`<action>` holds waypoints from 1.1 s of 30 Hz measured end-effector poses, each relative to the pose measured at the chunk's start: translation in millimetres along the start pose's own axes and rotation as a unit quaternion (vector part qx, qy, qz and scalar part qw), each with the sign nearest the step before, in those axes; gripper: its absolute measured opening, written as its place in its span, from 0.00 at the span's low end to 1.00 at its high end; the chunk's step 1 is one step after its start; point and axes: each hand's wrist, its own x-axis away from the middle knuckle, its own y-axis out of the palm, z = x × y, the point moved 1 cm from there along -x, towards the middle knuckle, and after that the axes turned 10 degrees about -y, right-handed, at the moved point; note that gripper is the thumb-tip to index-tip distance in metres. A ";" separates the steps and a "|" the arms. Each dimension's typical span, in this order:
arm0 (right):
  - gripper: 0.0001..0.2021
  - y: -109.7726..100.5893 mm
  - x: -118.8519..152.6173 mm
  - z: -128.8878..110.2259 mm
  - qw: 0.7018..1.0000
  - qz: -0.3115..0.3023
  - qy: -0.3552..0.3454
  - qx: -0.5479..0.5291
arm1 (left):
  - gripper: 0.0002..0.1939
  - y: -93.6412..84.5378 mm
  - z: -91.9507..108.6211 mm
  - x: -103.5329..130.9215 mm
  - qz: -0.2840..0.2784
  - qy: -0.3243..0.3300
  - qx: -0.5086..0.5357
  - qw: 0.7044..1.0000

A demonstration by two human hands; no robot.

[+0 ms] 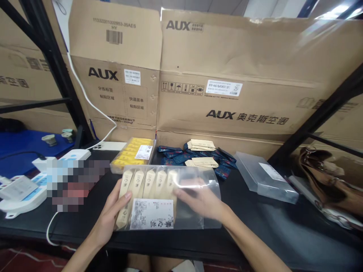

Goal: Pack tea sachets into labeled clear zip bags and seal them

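A clear plastic box or sleeve (211, 211) with a white printed label is held above the front of the black table. Several cream paper packets (149, 185) stand side by side in its left part. My left hand (112, 213) grips the left end, thumb on the outermost packet. My right hand (200, 194) reaches inside through the right part, seen through the plastic, with its fingertips at the rightmost packet. Behind lie dark blue packets (172, 155) with cream packets (201, 144) on top, and a clear box of yellow packets (133, 151).
A translucent box (265, 177) lies on the black table (241, 234) at the right, near a brown bag (329, 170). To the left are a white power strip (25, 196) and a cable. Large cardboard panels (227, 53) stand behind, between black metal struts.
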 end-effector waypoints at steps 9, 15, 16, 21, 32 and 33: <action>0.10 -68.2 19.1 71.0 0.930 0.282 0.110 0.207 | 0.28 -11.2 5.4 -17.5 0.079 -0.033 0.161 0.983; 0.16 -83.6 31.3 127.2 0.949 0.118 0.136 0.260 | 0.24 -11.5 6.8 -15.8 0.070 -0.033 0.183 0.980; 0.15 -84.0 31.9 131.0 0.948 0.105 0.137 0.267 | 0.25 -12.2 6.3 -15.9 0.064 -0.038 0.181 0.981; 0.11 -89.2 34.7 144.3 0.931 0.086 0.145 0.322 | 0.26 -12.6 7.0 -17.1 0.054 -0.042 0.174 0.982; 0.10 -91.1 30.9 143.1 0.907 0.164 0.087 0.378 | 0.29 -13.1 5.3 -21.0 0.040 -0.032 0.193 0.980; 0.11 -90.1 28.2 135.8 0.902 0.181 0.073 0.384 | 0.29 -13.2 5.3 -21.1 0.042 -0.032 0.195 0.979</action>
